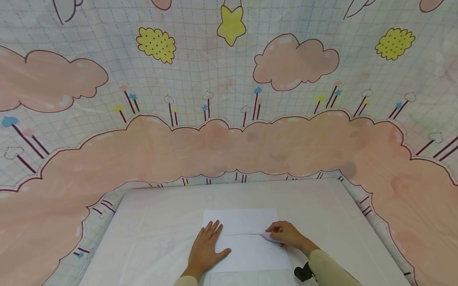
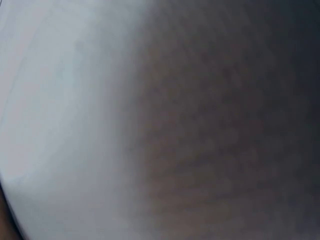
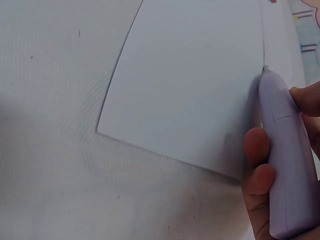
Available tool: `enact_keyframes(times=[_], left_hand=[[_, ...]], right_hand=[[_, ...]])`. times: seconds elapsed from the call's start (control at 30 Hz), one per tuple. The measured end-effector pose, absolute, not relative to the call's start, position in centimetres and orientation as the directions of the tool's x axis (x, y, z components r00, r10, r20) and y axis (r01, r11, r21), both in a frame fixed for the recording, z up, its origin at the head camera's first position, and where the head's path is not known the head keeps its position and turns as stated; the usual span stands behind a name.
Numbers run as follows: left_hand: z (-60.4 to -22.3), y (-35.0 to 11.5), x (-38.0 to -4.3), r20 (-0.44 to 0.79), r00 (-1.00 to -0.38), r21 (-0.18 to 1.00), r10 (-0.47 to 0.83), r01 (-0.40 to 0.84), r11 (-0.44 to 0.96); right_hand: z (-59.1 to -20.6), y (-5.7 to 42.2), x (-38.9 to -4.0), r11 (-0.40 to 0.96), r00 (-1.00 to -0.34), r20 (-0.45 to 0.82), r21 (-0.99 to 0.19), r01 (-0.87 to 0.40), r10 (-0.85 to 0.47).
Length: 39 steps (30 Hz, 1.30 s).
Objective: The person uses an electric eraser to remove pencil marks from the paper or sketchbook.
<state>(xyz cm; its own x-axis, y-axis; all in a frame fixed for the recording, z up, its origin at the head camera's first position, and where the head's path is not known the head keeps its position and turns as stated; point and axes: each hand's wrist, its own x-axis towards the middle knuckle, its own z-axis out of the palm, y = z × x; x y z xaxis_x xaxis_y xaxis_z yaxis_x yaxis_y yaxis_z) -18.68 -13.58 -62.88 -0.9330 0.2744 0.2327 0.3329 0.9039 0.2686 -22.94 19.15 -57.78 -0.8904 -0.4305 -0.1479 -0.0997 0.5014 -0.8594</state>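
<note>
A white sheet of paper [image 1: 247, 254] lies on the table, with a thin line running across its middle. My left hand [image 1: 206, 248] rests flat on the paper's left side, fingers straight and thumb spread. In my right hand [image 1: 288, 234] I grip a lavender utility knife [image 3: 287, 155], thumb on one side and fingertips on the other. The knife's small grey tip meets the right end of the line on the sheet. The left wrist view is blurred, mostly filled by a dark brownish surface beside a pale one.
A white-covered table [image 1: 161, 214] surrounds the sheet. Behind and beside it hangs a patterned cloth [image 1: 229, 151] with clouds and stars. Close to the right sleeve [image 1: 330, 270] is a small black object [image 1: 303, 272].
</note>
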Motion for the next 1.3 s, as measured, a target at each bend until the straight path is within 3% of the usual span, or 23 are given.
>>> enact_keyframes(times=[0.23, 0.53, 0.93, 1.3], left_hand=[[-62.6, -13.49, -18.66, 0.2, -0.939, 0.27, 0.279, 0.326, 0.906], [-63.1, -13.62, -18.9, 0.246, -0.928, 0.234, 0.281, 0.338, 0.911], [-62.78, -13.62, -18.78, 0.154, -0.951, 0.261, 0.27, 0.303, 0.917], [-63.2, -13.63, -18.77, 0.23, -0.931, 0.251, 0.282, 0.337, 0.908]], right_hand=[[-57.77, 18.68, -23.0, 0.503, -0.888, -0.137, -0.856, -0.116, -0.438], [-57.58, 18.96, -22.94, 0.522, -0.897, -0.148, -0.847, -0.102, -0.416], [-57.86, 18.41, -22.92, 0.497, -0.889, -0.149, -0.863, -0.097, -0.433], [-57.34, 19.05, -22.81, 0.531, -0.895, -0.165, -0.843, -0.09, -0.413]])
